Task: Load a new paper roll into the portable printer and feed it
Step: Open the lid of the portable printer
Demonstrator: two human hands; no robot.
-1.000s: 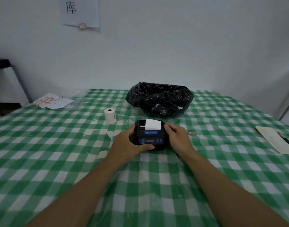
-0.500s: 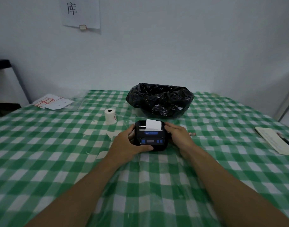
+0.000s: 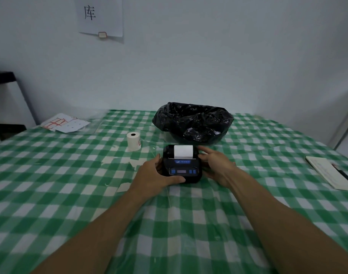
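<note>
Head view
Worktop: the worktop (image 3: pixel 50 194) wears a green-and-white checked cloth that runs from the near edge to the wall at the far edge.
Printer: the small black portable printer (image 3: pixel 182 165) with blue buttons on its front panel sits on the cloth around the middle of the worktop, somewhat toward the far edge.
Paper: a short white strip of paper (image 3: pixel 183 151) stands out of the slot on the printer's top.
Left hand: my left hand (image 3: pixel 156 177) grips the printer's left side, thumb lying along its near bottom edge.
Right hand: my right hand (image 3: pixel 216 165) is at the printer's right side, fingers spread and curved round it; whether the palm presses on it I cannot tell.
Hands together: they are apart, one on each side of the printer.
Spare roll: a white paper roll with a dark core hole (image 3: pixel 133 141) stands upright just beyond and left of the printer, not touching it.
Bag: a crumpled black plastic bag, open at the top (image 3: pixel 192 121), sits near the far edge, behind the printer.
Sheets: white sheets with red marks (image 3: pixel 64 123) lie at the far left corner.
Notebook: a pale notebook (image 3: pixel 329 173) lies at the right edge with a dark pen (image 3: pixel 345 175) on it.
Wall: a white paper notice with a black character (image 3: pixel 101 15) hangs above.
</note>
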